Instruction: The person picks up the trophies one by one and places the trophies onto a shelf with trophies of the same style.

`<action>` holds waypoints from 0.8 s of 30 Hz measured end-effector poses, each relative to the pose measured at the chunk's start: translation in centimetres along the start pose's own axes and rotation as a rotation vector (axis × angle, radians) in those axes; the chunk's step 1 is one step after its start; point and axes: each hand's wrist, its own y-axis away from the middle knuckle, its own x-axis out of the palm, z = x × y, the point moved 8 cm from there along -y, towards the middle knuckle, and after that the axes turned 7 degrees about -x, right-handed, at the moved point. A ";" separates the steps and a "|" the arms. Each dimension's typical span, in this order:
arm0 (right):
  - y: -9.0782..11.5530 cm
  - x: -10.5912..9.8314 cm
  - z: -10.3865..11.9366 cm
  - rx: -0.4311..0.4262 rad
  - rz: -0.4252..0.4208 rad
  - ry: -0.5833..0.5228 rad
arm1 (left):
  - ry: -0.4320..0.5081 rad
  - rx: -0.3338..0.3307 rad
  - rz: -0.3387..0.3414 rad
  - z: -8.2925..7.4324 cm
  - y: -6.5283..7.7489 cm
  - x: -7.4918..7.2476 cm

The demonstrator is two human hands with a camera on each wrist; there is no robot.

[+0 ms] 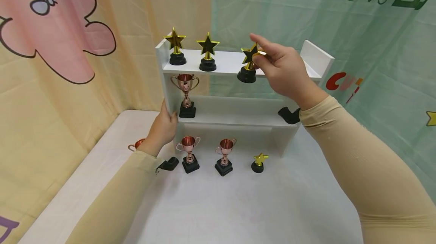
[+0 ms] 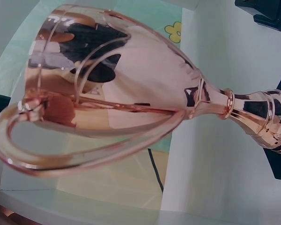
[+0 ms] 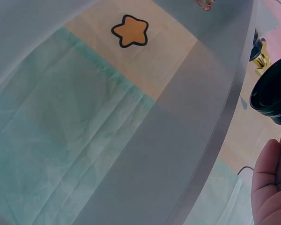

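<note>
My right hand point(image 1: 284, 68) pinches a gold star trophy point(image 1: 249, 55) between thumb and fingers, in front of the top shelf's front edge. Its round black base point(image 3: 271, 91) hangs below the star, apart from the board. My left hand point(image 1: 161, 129) holds the left side panel of the white shelf unit point(image 1: 238, 111). Two more star trophies, a left one point(image 1: 175, 43) and a second one point(image 1: 207, 47), stand upright on the top shelf. A copper two-handled trophy cup point(image 1: 186, 85) stands on the middle shelf; this cup point(image 2: 140, 79) fills much of the left wrist view.
On the white table point(image 1: 238, 206), two copper cups, one left point(image 1: 189, 155) and one right point(image 1: 225, 157), stand before the unit beside a small gold star trophy point(image 1: 259, 163). Another copper cup point(image 1: 137, 144) is partly hidden behind my left wrist. Printed curtains point(image 1: 136, 39) hang behind.
</note>
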 end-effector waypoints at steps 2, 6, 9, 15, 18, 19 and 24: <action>-0.3 -0.1 0.1 -0.004 -0.010 -0.005 | 0.002 -0.004 0.005 0.1 0.0 0.1; -1.0 -0.2 0.0 -0.012 -0.029 -0.015 | 0.006 -0.004 0.008 0.1 0.0 0.1; -1.4 -0.3 -0.2 0.003 -0.032 -0.024 | 0.005 0.001 0.008 0.0 0.0 0.1; -2.3 0.0 -0.8 0.039 -0.036 -0.058 | 0.004 0.005 0.005 0.0 0.0 0.0; -2.7 0.2 -1.2 0.042 -0.041 -0.087 | 0.003 0.007 0.001 0.0 0.0 0.0; -2.8 0.3 -1.4 0.043 -0.043 -0.096 | 0.002 0.008 0.000 0.0 0.0 0.0; -3.3 0.8 -1.9 0.049 -0.042 -0.083 | -0.002 0.012 -0.006 -0.1 0.1 0.0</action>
